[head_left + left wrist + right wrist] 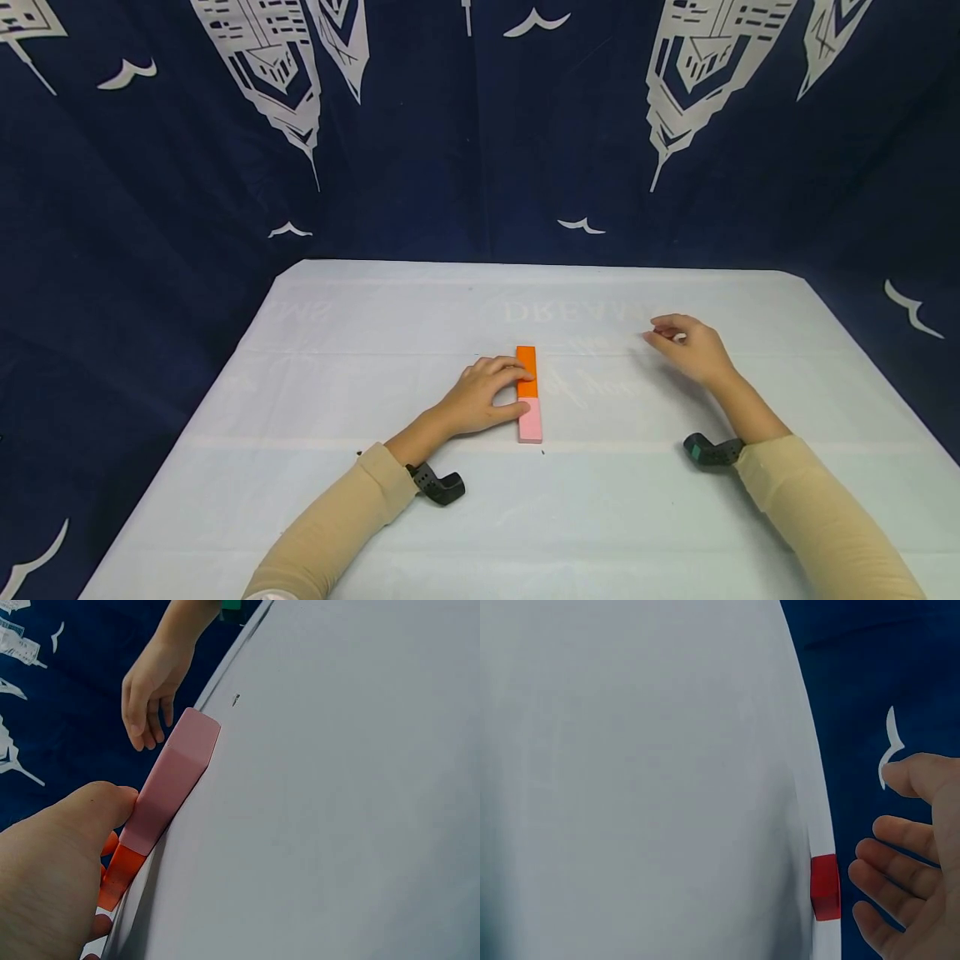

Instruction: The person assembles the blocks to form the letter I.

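An orange block (527, 358) and a pink block (530, 429) lie end to end in a straight line on the white table. My left hand (480, 396) reaches them from the left. Its fingertips rest on the orange block while the thumb touches the pink one close to the joint. The left wrist view shows the thumb against the side of the pink block (169, 780), with the other fingers partly hidden behind the orange block (120, 876). To the right, over the table, my right hand (690, 348) is held with relaxed fingers, nothing in it.
A white cloth (600, 517) with faint lettering covers the table. Behind it hangs a dark blue curtain (420, 167) with white prints. The right wrist view has a red block (825, 887) by the table edge. Black wrist devices (712, 452) sit on both wrists.
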The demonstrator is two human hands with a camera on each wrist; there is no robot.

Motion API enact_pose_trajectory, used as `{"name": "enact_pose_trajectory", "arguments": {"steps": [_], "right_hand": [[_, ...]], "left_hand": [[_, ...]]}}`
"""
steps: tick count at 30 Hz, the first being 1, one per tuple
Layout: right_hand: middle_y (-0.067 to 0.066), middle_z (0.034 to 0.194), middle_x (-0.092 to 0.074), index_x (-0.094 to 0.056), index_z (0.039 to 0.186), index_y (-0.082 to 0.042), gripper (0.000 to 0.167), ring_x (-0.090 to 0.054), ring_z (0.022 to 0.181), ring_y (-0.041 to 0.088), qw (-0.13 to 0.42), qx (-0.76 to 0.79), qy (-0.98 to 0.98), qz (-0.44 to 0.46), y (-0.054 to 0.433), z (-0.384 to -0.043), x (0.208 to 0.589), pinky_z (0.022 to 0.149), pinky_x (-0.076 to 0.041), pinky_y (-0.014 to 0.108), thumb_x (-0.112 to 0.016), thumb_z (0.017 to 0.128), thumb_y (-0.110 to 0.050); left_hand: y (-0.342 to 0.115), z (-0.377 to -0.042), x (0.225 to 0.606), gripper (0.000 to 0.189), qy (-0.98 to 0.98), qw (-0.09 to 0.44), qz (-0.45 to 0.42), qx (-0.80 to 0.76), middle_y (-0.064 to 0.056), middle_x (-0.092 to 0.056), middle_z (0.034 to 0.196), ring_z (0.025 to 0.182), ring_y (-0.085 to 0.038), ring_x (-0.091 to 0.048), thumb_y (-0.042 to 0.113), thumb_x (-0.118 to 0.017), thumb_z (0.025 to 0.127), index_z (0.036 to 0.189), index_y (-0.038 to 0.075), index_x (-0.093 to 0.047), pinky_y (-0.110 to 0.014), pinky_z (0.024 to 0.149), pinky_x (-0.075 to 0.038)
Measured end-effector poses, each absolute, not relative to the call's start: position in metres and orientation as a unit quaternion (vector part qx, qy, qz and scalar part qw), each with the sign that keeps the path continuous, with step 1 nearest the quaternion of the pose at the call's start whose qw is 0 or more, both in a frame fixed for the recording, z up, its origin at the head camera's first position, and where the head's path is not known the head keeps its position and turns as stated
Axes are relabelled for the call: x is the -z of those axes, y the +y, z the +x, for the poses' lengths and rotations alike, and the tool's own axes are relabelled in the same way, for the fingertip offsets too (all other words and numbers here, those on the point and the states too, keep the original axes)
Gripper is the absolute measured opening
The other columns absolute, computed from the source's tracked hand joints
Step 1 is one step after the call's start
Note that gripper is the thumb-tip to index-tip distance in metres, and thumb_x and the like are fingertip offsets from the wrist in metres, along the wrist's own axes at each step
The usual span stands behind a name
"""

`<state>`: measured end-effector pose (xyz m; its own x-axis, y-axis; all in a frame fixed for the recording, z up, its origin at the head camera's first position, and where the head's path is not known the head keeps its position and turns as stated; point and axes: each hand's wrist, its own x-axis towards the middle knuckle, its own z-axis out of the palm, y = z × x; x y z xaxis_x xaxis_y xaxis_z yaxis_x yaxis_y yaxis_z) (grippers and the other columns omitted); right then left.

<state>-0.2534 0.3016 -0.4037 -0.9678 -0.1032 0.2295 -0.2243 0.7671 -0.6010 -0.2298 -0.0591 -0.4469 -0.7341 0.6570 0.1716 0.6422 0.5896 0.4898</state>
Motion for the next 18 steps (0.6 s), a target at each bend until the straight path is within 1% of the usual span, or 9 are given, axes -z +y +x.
{"name": "enact_pose_trajectory", "arguments": {"steps": [4,9,14,18], "right_hand": [[0.028,0.110,-0.062,-0.059,0.121,0.009,0.043,-0.056,0.104,0.043,0.097,-0.324,-0.938,0.074,0.306,-0.255,0.403,0.083,-0.044,0.056,-0.058,0.098,-0.027],[0.031,0.116,-0.059,-0.059,0.122,0.009,0.043,-0.054,0.106,0.045,0.108,-0.322,-0.939,0.055,0.314,-0.258,0.405,0.083,-0.042,0.057,-0.059,0.097,-0.026],[0.032,0.116,-0.059,-0.058,0.123,0.010,0.044,-0.054,0.107,0.047,0.114,-0.313,-0.942,0.032,0.320,-0.260,0.409,0.087,-0.040,0.058,-0.056,0.097,-0.026],[0.033,0.115,-0.058,-0.057,0.122,0.011,0.045,-0.053,0.108,0.046,0.109,-0.317,-0.942,0.014,0.322,-0.260,0.411,0.088,-0.040,0.057,-0.056,0.097,-0.026]], "left_hand": [[-0.059,-0.230,0.447,0.047,0.892,0.013,0.364,-0.267,0.000,-0.045,0.144,0.130,-0.022,-0.038,0.044,-0.060,0.093,0.135,0.022,-0.056,-0.047,0.104,-0.031],[-0.059,-0.230,0.447,0.047,0.892,0.013,0.364,-0.266,0.000,-0.045,0.144,0.130,-0.022,-0.038,0.044,-0.060,0.094,0.135,0.022,-0.056,-0.047,0.103,-0.031],[-0.059,-0.230,0.447,0.048,0.893,0.015,0.363,-0.264,-0.001,-0.045,0.144,0.130,-0.022,-0.038,0.045,-0.059,0.094,0.136,0.022,-0.056,-0.047,0.103,-0.031],[-0.059,-0.231,0.447,0.048,0.893,0.016,0.364,-0.266,-0.001,-0.045,0.144,0.130,-0.023,-0.038,0.045,-0.059,0.094,0.136,0.022,-0.055,-0.047,0.104,-0.030]]}}
